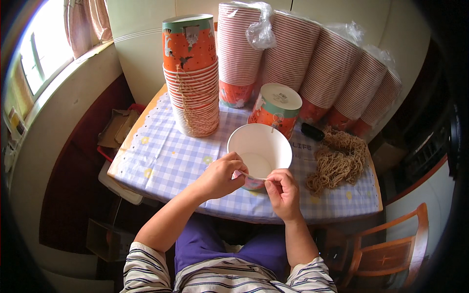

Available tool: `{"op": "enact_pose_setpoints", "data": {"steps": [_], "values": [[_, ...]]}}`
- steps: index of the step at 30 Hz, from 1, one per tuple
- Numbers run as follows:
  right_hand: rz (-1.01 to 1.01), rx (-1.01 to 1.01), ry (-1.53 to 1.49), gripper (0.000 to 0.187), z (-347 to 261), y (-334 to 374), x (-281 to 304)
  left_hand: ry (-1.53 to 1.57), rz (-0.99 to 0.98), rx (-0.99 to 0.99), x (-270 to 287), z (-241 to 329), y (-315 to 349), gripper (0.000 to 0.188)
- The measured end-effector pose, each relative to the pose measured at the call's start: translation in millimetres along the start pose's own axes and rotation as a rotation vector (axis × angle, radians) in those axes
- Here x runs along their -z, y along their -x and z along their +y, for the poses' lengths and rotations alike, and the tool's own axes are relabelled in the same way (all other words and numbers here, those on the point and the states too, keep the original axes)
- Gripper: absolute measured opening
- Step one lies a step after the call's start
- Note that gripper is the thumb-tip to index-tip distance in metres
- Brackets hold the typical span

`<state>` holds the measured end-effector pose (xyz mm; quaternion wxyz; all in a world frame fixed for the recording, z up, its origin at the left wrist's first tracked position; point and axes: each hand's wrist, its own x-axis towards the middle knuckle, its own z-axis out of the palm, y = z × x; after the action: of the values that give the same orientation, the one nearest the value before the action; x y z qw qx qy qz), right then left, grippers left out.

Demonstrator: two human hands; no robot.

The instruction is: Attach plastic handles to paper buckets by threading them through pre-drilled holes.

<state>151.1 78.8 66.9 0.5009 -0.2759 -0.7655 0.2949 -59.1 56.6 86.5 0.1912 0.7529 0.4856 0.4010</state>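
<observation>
In front of me at the table's near edge stands a paper bucket (260,146), its mouth up and its inside white. My left hand (223,178) is closed in a pinch at the near left of its rim. My right hand (284,194) pinches with thumb and forefinger just right of it. A short stretch of thin tan twine (255,177) runs between the two pinches, along the bucket's near side. The bucket's front is mostly hidden by my fingers. Right of it lies a tangled heap of the same twine (337,168).
A tall stack of orange and green buckets (190,93), with twine hanging down it, stands at the left. An upside-down bucket (278,105) sits behind mine. Several plastic-wrapped stacks (293,53) line the back. A black object (312,132) touches the heap. A wooden chair (391,249) stands right.
</observation>
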Motion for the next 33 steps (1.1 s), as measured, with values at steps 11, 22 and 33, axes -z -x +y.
{"op": "enact_pose_setpoints", "data": {"steps": [11,22,33], "values": [[-0.020,0.000,0.007,0.007,-0.8,5.4,1.3,-0.083,0.017,-0.016,1.9,10.0,7.2,0.012],[-0.226,-0.084,-0.085,0.004,-45.9,-27.1,64.1,-0.013,0.089,-0.232,-0.9,4.4,30.6,0.020],[-1.070,-0.311,0.064,0.012,-11.4,-108.3,12.8,0.001,0.167,-0.240,-10.2,-1.2,35.8,0.032]]}}
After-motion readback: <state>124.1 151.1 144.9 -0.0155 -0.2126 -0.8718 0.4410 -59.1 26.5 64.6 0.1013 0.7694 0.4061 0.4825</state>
